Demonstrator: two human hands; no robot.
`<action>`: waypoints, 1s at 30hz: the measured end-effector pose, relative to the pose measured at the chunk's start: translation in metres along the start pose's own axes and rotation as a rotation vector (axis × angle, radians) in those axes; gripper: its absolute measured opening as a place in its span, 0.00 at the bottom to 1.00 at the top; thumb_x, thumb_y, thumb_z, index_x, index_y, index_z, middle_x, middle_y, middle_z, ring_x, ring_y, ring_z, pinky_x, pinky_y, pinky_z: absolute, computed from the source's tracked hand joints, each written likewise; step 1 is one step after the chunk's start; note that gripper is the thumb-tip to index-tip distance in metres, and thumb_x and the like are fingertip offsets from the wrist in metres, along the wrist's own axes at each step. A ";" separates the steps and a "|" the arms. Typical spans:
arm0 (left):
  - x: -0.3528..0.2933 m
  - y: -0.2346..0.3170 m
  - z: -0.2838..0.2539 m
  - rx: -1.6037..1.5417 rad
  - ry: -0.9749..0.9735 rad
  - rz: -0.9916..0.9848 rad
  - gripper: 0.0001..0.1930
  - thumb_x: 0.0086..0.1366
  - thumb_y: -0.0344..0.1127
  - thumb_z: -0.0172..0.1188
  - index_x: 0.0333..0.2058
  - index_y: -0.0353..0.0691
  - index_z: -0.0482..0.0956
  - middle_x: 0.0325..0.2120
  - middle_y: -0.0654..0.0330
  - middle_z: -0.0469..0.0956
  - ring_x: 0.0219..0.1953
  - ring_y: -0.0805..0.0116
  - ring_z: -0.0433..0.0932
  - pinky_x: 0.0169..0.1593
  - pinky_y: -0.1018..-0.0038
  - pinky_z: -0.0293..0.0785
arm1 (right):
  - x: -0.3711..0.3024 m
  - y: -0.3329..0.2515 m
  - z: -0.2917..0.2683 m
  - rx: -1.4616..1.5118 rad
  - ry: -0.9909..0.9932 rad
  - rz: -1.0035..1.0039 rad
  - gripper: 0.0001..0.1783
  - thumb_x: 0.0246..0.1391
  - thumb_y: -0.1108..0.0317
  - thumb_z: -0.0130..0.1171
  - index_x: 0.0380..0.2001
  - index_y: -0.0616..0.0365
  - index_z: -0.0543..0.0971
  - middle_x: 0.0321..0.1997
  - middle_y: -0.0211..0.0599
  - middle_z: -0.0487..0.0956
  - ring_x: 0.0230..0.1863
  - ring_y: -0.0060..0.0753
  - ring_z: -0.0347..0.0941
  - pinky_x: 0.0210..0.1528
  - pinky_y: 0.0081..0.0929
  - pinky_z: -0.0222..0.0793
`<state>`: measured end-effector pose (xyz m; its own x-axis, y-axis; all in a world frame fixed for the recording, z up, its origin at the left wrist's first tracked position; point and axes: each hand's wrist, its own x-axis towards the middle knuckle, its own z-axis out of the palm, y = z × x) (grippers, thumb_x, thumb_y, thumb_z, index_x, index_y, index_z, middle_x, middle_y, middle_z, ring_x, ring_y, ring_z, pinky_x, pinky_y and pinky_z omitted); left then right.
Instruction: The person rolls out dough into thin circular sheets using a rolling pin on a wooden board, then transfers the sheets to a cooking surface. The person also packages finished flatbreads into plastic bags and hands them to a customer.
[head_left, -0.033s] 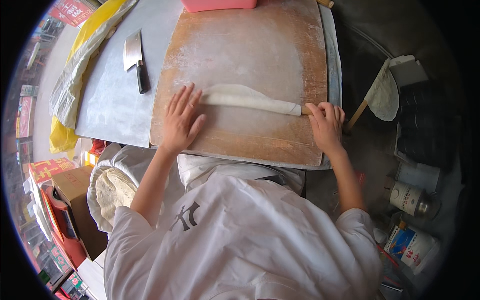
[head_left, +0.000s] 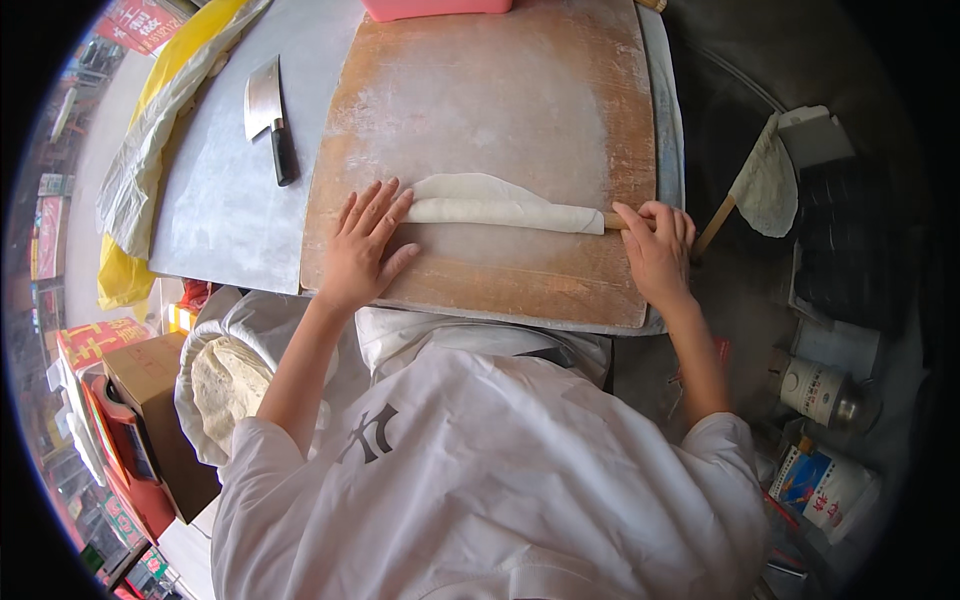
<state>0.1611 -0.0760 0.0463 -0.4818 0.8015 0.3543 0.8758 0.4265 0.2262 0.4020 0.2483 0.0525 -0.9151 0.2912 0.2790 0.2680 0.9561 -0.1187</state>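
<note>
Palm-down, the left hand [head_left: 362,243] is laid flat with fingers spread, fingertips touching the left end of the rolled dough [head_left: 500,205]. The right hand [head_left: 658,245] is curled shut around the rolling pin [head_left: 612,221] poking out the right end. Dough's long axis runs left to right across the floured wooden board [head_left: 500,100] on the bench [head_left: 215,215]. A cleaver [head_left: 268,115] is parked left of the board. Flatbreads [head_left: 225,385] are kept in a cloth-lined bag, lower left.
</note>
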 end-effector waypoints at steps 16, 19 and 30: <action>0.213 -0.109 0.060 -0.005 -0.052 -0.431 0.25 0.70 0.52 0.41 0.50 0.37 0.74 0.47 0.51 0.77 0.50 0.51 0.72 0.57 0.57 0.67 | 0.307 0.001 0.099 -0.035 -0.147 0.283 0.34 0.63 0.38 0.45 0.58 0.54 0.74 0.67 0.49 0.67 0.64 0.54 0.66 0.61 0.56 0.63; 0.239 -0.141 0.064 -0.083 0.086 -0.644 0.25 0.69 0.53 0.43 0.46 0.39 0.79 0.41 0.52 0.81 0.47 0.53 0.75 0.52 0.60 0.72 | 0.361 0.081 0.122 -0.010 -0.089 0.465 0.38 0.63 0.34 0.41 0.60 0.53 0.71 0.66 0.47 0.67 0.66 0.51 0.64 0.67 0.56 0.56; 0.000 -0.007 0.017 -0.196 0.111 -0.303 0.23 0.60 0.32 0.64 0.55 0.37 0.74 0.59 0.52 0.71 0.59 0.51 0.70 0.63 0.60 0.64 | 0.095 0.051 0.037 -0.018 0.017 -0.056 0.33 0.55 0.47 0.61 0.58 0.54 0.70 0.60 0.39 0.70 0.66 0.44 0.63 0.75 0.55 0.34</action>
<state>0.1554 -0.0716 0.0292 -0.7279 0.5964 0.3383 0.6757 0.5402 0.5016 0.3179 0.3235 0.0380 -0.9236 0.2371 0.3012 0.2215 0.9714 -0.0856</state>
